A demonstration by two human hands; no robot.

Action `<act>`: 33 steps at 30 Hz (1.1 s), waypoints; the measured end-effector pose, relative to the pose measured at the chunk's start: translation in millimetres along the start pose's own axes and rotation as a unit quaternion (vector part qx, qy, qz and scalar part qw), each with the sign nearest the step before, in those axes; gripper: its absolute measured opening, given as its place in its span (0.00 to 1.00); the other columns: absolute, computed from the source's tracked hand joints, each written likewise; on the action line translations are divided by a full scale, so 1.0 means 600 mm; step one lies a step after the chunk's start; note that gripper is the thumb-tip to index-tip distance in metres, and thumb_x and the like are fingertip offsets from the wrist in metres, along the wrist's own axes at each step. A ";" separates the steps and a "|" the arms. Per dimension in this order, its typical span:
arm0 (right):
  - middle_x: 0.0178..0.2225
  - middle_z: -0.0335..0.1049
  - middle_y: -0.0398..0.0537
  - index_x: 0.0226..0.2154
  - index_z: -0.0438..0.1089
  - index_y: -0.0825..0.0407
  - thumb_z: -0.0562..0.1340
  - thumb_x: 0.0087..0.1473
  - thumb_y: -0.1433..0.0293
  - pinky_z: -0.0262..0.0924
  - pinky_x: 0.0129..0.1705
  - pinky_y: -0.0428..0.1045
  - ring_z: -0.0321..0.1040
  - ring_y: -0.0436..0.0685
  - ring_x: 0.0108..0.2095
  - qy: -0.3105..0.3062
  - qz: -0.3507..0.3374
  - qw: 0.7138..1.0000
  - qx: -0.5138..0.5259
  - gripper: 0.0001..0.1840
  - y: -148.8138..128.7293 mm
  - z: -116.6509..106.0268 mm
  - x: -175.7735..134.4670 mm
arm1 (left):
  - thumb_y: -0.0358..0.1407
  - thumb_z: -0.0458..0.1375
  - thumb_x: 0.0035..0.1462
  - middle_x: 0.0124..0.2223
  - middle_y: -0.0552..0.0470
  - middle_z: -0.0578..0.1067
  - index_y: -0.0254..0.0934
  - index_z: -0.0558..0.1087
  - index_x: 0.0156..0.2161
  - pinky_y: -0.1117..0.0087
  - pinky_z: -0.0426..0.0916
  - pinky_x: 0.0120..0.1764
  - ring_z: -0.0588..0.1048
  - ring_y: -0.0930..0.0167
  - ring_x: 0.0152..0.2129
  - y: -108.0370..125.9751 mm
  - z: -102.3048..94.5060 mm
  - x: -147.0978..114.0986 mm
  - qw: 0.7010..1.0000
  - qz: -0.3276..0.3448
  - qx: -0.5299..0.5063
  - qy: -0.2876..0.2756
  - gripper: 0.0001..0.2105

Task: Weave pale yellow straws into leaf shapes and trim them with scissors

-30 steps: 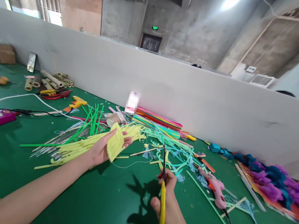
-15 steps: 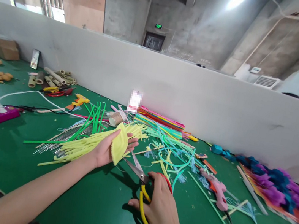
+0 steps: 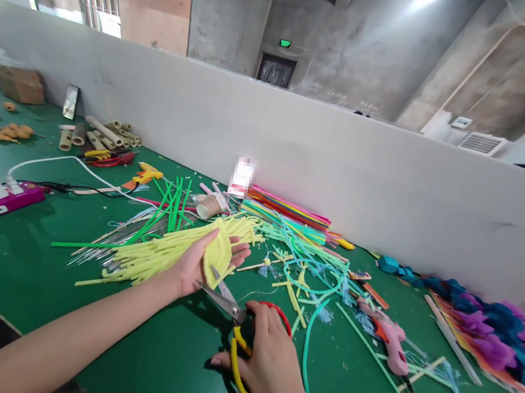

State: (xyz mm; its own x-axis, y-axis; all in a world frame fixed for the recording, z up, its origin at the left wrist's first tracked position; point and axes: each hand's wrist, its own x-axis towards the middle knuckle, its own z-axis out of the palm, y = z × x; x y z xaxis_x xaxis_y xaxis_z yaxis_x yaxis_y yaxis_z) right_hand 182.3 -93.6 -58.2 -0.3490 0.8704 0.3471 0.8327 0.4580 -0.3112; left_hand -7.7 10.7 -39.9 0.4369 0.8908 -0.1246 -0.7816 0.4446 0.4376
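Observation:
In my left hand (image 3: 190,266) lies a yellow, fuzzy leaf-shaped piece (image 3: 217,258), pinned by the thumb across the palm, with the other fingers stretched out behind it. My right hand (image 3: 272,362) grips scissors (image 3: 236,314) with one red and one yellow handle. Their blades are apart, and the tips reach the lower edge of the yellow piece; whether they touch it I cannot tell. Beneath and behind the left hand spreads a bundle of yellow pipe cleaners (image 3: 151,250). Green pipe cleaners (image 3: 174,205) lie just beyond it.
A pink glue gun (image 3: 395,349) with its cord lies at the right, a yellow glue gun (image 3: 147,175) at the back left. A purple power strip (image 3: 7,202) sits far left, near bamboo pieces (image 3: 105,133). A white partition (image 3: 348,171) borders the green table (image 3: 153,353).
The scissors in my right hand have moved left, bringing the blade tips up to the yellow piece. My left hand still holds that piece. The view has shifted slightly.

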 end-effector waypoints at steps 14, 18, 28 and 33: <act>0.36 0.73 0.58 0.48 0.60 0.58 0.52 0.45 0.37 0.69 0.33 0.55 0.73 0.65 0.35 0.048 -0.091 0.988 -0.119 0.44 -0.010 0.006 -0.005 | 0.41 0.52 0.61 0.53 0.28 0.70 0.26 0.65 0.50 0.55 0.71 0.49 0.68 0.52 0.53 0.000 0.030 -0.015 0.997 0.028 -0.075 0.018 0.19; 0.37 0.73 0.58 0.49 0.60 0.59 0.48 0.54 0.42 0.68 0.31 0.52 0.74 0.62 0.33 0.058 -0.103 0.983 -0.140 0.38 -0.024 -0.005 -0.008 | 0.42 0.53 0.60 0.53 0.29 0.70 0.27 0.65 0.51 0.55 0.71 0.49 0.68 0.51 0.53 0.004 0.053 -0.026 0.995 0.041 -0.091 0.002 0.20; 0.32 0.73 0.52 0.47 0.61 0.58 0.48 0.63 0.54 0.57 0.22 0.48 0.72 0.56 0.26 0.081 -0.101 0.967 -0.217 0.25 -0.035 -0.005 0.001 | 0.40 0.52 0.60 0.47 0.32 0.74 0.28 0.65 0.51 0.54 0.74 0.44 0.74 0.54 0.47 0.016 0.058 -0.021 0.985 0.093 -0.136 0.046 0.19; 0.26 0.70 0.47 0.36 0.63 0.53 0.50 0.63 0.56 0.51 0.23 0.48 0.69 0.55 0.23 0.060 -0.090 0.967 -0.230 0.17 -0.042 -0.008 0.011 | 0.40 0.51 0.61 0.46 0.31 0.74 0.27 0.65 0.51 0.55 0.75 0.43 0.75 0.55 0.45 0.018 0.062 -0.022 0.982 0.095 -0.150 0.064 0.19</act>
State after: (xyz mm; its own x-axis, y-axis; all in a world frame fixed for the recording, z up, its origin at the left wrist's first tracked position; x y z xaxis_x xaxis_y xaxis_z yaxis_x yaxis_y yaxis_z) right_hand 160.9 -100.3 -43.5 -0.4763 0.7441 0.4685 0.8761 0.4471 0.1805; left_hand -5.4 0.5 -0.5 0.2267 0.9561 -0.1855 -0.9478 0.2604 0.1839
